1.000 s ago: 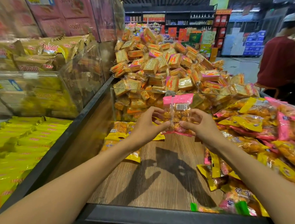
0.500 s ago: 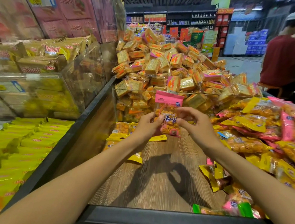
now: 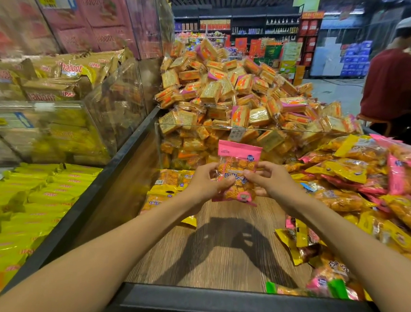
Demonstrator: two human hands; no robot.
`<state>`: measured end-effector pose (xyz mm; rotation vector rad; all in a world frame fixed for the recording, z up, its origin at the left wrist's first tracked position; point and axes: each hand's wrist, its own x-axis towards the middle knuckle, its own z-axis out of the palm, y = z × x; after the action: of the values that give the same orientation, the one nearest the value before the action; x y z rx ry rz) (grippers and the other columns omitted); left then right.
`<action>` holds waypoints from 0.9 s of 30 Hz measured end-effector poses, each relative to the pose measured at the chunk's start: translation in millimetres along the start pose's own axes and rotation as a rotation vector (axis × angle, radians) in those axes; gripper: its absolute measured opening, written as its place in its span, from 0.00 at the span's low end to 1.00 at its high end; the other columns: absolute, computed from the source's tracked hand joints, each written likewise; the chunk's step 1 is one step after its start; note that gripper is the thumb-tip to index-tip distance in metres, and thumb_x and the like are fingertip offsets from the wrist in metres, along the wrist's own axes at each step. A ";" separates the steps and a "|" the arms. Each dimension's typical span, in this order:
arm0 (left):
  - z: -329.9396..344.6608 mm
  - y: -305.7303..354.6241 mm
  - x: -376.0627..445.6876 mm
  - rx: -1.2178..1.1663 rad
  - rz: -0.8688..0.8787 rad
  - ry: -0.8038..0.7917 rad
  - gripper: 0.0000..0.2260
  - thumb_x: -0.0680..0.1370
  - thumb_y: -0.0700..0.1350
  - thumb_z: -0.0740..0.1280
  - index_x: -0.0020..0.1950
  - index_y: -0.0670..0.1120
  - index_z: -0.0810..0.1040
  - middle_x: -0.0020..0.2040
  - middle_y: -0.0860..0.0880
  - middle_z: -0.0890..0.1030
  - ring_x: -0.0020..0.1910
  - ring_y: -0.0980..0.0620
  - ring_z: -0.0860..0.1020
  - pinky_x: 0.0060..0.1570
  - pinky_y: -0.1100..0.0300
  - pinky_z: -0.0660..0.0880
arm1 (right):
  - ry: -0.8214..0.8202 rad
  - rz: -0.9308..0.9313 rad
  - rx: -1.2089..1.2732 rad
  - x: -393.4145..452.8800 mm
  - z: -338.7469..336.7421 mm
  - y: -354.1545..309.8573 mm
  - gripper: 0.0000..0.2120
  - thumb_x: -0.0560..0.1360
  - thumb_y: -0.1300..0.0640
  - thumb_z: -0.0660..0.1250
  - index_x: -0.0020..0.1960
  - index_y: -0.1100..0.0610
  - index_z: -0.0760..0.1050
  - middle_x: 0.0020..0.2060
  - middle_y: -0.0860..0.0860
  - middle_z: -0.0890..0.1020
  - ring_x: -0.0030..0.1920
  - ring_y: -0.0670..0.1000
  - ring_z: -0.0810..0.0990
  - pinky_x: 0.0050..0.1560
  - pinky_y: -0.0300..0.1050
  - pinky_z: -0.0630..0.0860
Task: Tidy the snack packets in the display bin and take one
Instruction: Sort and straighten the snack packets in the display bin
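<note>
A pink-topped snack packet [image 3: 238, 156] stands upright in the air above the wood-grain floor of the display bin [image 3: 228, 252]. My left hand [image 3: 206, 182] pinches its left edge and my right hand [image 3: 273, 180] pinches its right edge. The packet's printed front faces me. Yellow packets [image 3: 169, 185] lie flat at the bin's back left, partly hidden by my left wrist. A heap of yellow and pink packets [image 3: 361, 184] fills the bin's right side.
A clear divider [image 3: 251, 130] at the back holds a tall mound of square cracker packs [image 3: 232, 93]. The bin's black rim [image 3: 236, 305] runs along the front. Yellow packets [image 3: 20, 211] fill the left bin. A person in a red shirt [image 3: 389, 85] stands at far right.
The packet has been turned round from its back, with the barcode, to its printed front, and now stands upright. Both hands have moved closer together on its edges.
</note>
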<state>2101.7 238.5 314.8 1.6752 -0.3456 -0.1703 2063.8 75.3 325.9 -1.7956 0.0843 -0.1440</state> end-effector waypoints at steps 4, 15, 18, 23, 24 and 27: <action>-11.6 -12.9 3.7 0.076 -0.061 0.080 0.08 0.74 0.37 0.71 0.52 0.38 0.77 0.42 0.44 0.77 0.40 0.51 0.76 0.32 0.63 0.75 | 0.061 0.027 -0.089 3.5 -11.0 2.3 0.18 0.77 0.58 0.66 0.65 0.61 0.69 0.47 0.56 0.79 0.43 0.50 0.80 0.40 0.39 0.78; 3.4 -88.7 28.3 0.386 -0.441 0.078 0.11 0.75 0.40 0.71 0.53 0.37 0.75 0.47 0.42 0.82 0.47 0.47 0.81 0.43 0.54 0.81 | 0.126 -0.123 -0.263 8.7 -66.9 -12.9 0.13 0.77 0.65 0.65 0.61 0.60 0.73 0.45 0.54 0.80 0.45 0.54 0.82 0.45 0.49 0.79; 6.9 -99.5 26.5 0.567 -0.362 0.021 0.13 0.76 0.42 0.69 0.57 0.37 0.75 0.55 0.39 0.80 0.54 0.42 0.80 0.54 0.49 0.77 | 0.179 -0.118 -0.250 7.7 -77.7 -1.6 0.11 0.77 0.65 0.64 0.59 0.59 0.73 0.46 0.55 0.80 0.45 0.54 0.81 0.44 0.47 0.79; 1.7 -89.0 22.4 1.310 0.051 -0.034 0.24 0.78 0.50 0.65 0.70 0.41 0.64 0.67 0.42 0.68 0.66 0.43 0.68 0.61 0.53 0.66 | 0.190 -0.127 -0.320 6.0 -86.0 10.2 0.12 0.77 0.63 0.65 0.61 0.58 0.73 0.44 0.51 0.79 0.42 0.50 0.82 0.42 0.47 0.79; 0.5 -89.2 22.0 1.356 0.137 -0.149 0.26 0.78 0.52 0.65 0.72 0.44 0.64 0.69 0.43 0.67 0.67 0.44 0.67 0.63 0.52 0.66 | 0.192 -0.137 -0.317 5.7 -87.4 9.7 0.12 0.77 0.63 0.65 0.61 0.58 0.73 0.44 0.52 0.79 0.43 0.50 0.82 0.42 0.46 0.79; -1.1 -101.7 19.4 1.514 0.346 -0.564 0.26 0.79 0.56 0.61 0.75 0.51 0.61 0.75 0.45 0.60 0.73 0.44 0.60 0.68 0.50 0.62 | 0.201 -0.179 -0.373 4.7 -92.0 9.5 0.12 0.78 0.62 0.65 0.61 0.57 0.73 0.46 0.53 0.80 0.43 0.50 0.82 0.44 0.47 0.79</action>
<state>2133.2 243.5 216.3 2.9775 -1.4302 -0.1097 2055.4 -16.2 337.4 -2.1561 0.0984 -0.4622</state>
